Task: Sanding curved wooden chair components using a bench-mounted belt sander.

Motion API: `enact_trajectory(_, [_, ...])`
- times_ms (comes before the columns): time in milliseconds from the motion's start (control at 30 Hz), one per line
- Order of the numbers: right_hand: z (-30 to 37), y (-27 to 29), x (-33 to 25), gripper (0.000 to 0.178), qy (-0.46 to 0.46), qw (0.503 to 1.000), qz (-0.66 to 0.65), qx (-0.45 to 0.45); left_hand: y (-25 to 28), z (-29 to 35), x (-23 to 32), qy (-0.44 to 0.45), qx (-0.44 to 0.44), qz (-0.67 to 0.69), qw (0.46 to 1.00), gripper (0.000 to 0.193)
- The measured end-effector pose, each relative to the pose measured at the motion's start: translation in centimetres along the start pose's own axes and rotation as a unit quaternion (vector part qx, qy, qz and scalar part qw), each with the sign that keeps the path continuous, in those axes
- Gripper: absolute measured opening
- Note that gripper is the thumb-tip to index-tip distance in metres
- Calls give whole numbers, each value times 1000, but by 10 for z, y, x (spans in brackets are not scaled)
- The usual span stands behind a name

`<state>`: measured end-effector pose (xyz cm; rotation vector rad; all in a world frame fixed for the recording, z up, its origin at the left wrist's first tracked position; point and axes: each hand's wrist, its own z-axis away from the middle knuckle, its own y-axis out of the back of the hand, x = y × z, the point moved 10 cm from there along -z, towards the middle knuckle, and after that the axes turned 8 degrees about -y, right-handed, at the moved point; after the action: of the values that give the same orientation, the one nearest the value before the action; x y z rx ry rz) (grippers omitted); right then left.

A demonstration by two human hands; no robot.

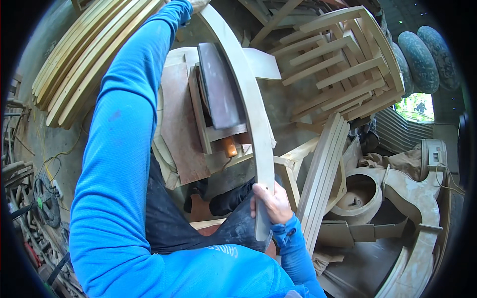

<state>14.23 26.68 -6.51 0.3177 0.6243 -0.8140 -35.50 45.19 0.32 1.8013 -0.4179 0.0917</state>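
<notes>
A long, curved, pale wooden slat point(243, 89) runs from the top edge of the view down toward my lap. My right hand point(274, 202) is closed around its near end, thumb on top. At the far end, my left hand point(199, 4) grips the slat; the frame cuts off most of its fingers. Just left of the slat sits what looks like a belt sander, its dark, flat belt point(221, 87) facing up in a wooden frame point(198, 107). The slat passes along the belt's right edge; whether they touch I cannot tell. An orange handle-like part point(229, 147) sticks out below the belt.
Curved slats point(94, 54) are stacked at the far left. Slatted wooden frames point(343, 64) pile up at the far right, near straight wooden bars point(325, 174). A large pale machine housing point(412, 193) stands at right. Cables point(47, 161) lie on the left floor.
</notes>
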Motion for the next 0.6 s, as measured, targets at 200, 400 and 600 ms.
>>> enact_trajectory(200, [-3,13,0,30,144,980,125,63,-49,-3,-106,398,75,-55,913,83])
enact_trajectory(400, [100,95,79,30,251,874,334,248,-73,-1,64,322,-4,-24,946,78])
enact_trajectory(600, [180,149,246,31,109,936,202,268,-39,49,257,277,62,-12,959,82])
